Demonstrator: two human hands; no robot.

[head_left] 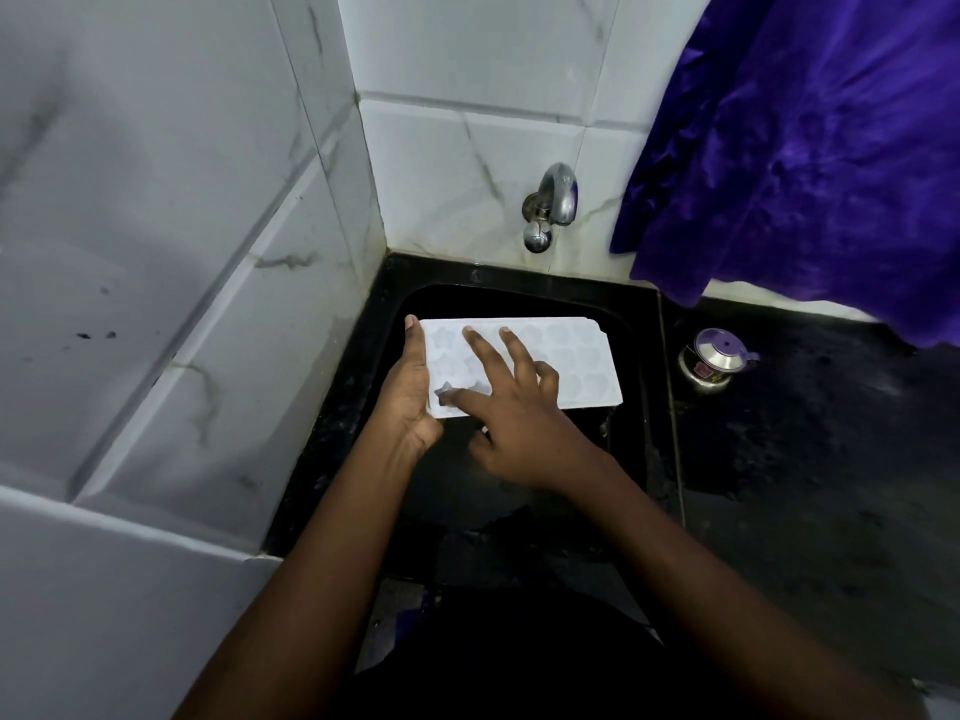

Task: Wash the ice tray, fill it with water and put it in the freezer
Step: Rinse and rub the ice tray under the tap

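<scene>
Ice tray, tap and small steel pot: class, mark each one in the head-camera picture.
ice tray (pixel 587 356): head view, on its bare right half.
tap (pixel 558 192): head view, on its curved metal body.
small steel pot (pixel 719 357): head view, on its shiny lid.

Ice tray (pixel 582 363) over sink (pixel 519 298), tap (pixel 553 200) behind, pot (pixel 711 363) right

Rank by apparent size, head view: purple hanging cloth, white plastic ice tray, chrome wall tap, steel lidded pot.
1. purple hanging cloth
2. white plastic ice tray
3. chrome wall tap and steel lidded pot: look alike, unranked.
</scene>
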